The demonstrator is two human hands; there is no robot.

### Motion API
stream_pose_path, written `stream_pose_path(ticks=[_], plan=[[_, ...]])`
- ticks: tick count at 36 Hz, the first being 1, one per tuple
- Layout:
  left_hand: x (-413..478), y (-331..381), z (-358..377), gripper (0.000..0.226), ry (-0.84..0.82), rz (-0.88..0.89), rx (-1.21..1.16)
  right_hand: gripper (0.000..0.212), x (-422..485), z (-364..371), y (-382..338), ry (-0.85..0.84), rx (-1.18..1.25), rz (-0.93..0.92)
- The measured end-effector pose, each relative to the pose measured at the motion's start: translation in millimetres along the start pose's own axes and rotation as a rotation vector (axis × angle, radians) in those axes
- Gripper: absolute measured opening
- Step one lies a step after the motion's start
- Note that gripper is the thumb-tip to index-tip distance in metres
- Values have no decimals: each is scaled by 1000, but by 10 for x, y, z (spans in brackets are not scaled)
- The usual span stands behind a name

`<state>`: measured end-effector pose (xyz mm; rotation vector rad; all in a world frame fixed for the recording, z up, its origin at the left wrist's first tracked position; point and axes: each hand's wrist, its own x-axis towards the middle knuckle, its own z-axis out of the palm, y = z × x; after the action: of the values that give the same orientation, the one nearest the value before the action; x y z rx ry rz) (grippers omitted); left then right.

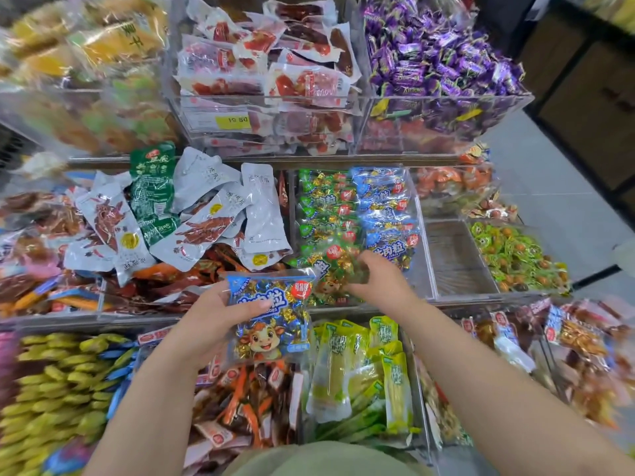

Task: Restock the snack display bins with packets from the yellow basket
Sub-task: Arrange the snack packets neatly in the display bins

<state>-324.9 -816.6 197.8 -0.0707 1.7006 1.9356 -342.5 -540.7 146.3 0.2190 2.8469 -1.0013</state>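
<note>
**Two hands, two cartoon-ox packets, one shared bin**

The person is working with both hands over the middle tier of the display. The left hand [220,314] is gripping one blue packet [271,317], thumb lying across its front and fingers wrapping behind. It is a glossy, see-through pouch printed with a cartoon ox and filled with foil-wrapped sweets, and it is hanging above the lower tier. The right hand [381,283] is curling its fingers round the edge of one green packet [330,266] of the same design, which is blurring at the front of the clear bin [422,235].

That bin is holding two columns side by side, a green column [323,207] on the left and a blue column [385,207] on the right. The packets are overlapping too closely to count.

To the left, flat silver-grey pouches [213,214] are lying in a loose heap with one dark green pouch [153,194] among them. Above, a clear bin is carrying red-and-white vacuum packs [268,73] behind one yellow price label [233,121], and its neighbour is brimming with small purple twist-wrapped candies [443,60]. On the right, round green-wrapped sweets [519,255] are filling another clear bin. In the lower tier, long yellow-green packs [364,369] are standing upright, and small yellow packets [58,383] are piling at the far left.
</note>
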Motion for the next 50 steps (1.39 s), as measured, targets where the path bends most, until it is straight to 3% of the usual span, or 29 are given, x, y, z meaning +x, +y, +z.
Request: stream_pose_path(ticks=[2,4,8,12,15,18,22,26,29,32,34,37,39,43,46,50], plan=[[3,-4,15,39,-12,1,12,66,17,-4,-104,-5,-72,-71],[19,-18,19,41,-8,0,24,77,7,2,-236,30,-49,-136],[49,-46,-25,52,-15,-29,51,70,1,27,-359,38,2,-189],[26,-52,-83,79,7,-28,67,58,-48,31,-237,33,543,-19],[17,-68,-130,57,8,-39,57,77,-16,83,-147,44,636,200],[22,-73,-139,48,2,-44,54,92,-6,102,-200,38,524,153],[20,-77,-143,49,2,-35,65,74,-96,107,-224,166,449,-48],[4,-116,-142,78,13,-64,82,60,-58,161,-180,262,629,5],[1,-140,-125,96,5,-88,83,58,9,183,-155,104,401,-38],[4,-159,-120,95,7,-84,80,57,-7,189,-73,-19,182,-105],[0,-166,-115,91,-2,-77,70,61,-42,208,-12,2,83,-101],[-17,-157,-85,88,-20,-67,68,68,-91,229,35,181,-208,-114],[-20,-154,-61,89,-22,-65,61,81,-107,242,39,244,-392,-225],[-7,-137,-11,86,-27,-81,70,92,-42,267,-52,91,-676,-450],[1,-134,22,76,-24,-97,81,90,132,298,-95,-42,-807,-406],[14,-139,64,64,-22,-106,89,91,397,293,-196,-88,-915,-373]])
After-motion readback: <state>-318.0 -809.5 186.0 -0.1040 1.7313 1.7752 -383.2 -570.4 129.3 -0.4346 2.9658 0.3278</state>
